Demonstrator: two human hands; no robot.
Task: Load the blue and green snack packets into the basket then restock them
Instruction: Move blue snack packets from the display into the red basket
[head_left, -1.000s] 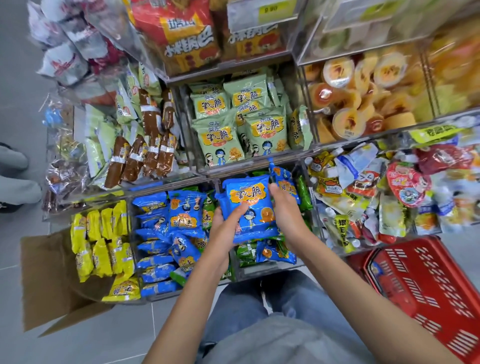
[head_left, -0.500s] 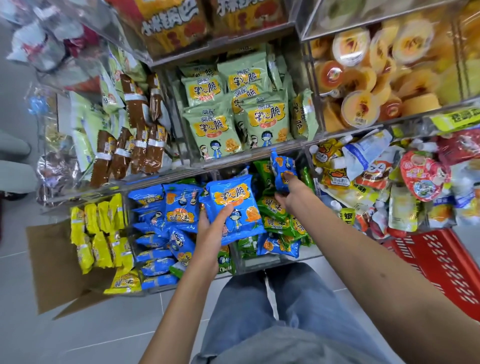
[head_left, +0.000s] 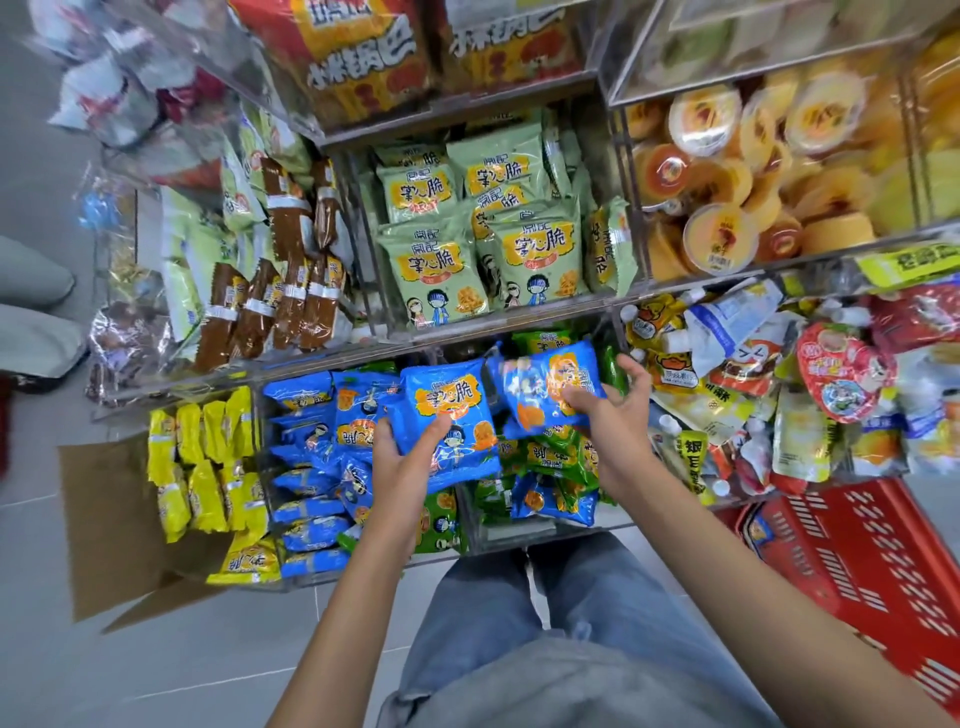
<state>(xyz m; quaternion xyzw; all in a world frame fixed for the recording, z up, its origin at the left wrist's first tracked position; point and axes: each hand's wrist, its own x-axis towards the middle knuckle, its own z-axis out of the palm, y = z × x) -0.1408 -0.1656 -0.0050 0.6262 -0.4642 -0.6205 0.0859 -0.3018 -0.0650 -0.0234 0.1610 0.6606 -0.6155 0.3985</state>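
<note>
My left hand (head_left: 402, 457) grips a stack of blue snack packets (head_left: 449, 415) from below, thumb on the front of the top one. My right hand (head_left: 613, 415) holds another blue snack packet (head_left: 545, 387) just to the right, over the lower clear bin (head_left: 519, 535). In that bin lie dark green packets (head_left: 545, 452) and a few blue ones. More blue packets (head_left: 306, 467) fill the bin to the left. Pale green packets (head_left: 483, 249) sit in the bin above. The red basket (head_left: 872, 561) stands on the floor at the lower right.
Yellow packets (head_left: 208, 467) lie over an open cardboard box (head_left: 114, 530) at the left. Brown bars (head_left: 280, 291) sit upper left, jelly cups (head_left: 753, 171) upper right, drink pouches (head_left: 753, 389) right. Another person's shoes (head_left: 36, 312) are at the left edge. My jeans-clad knees fill the bottom.
My right hand has lifted a blue packet out of the bin and brought it toward the stack in my left hand. The camera has moved closer to the bins.
</note>
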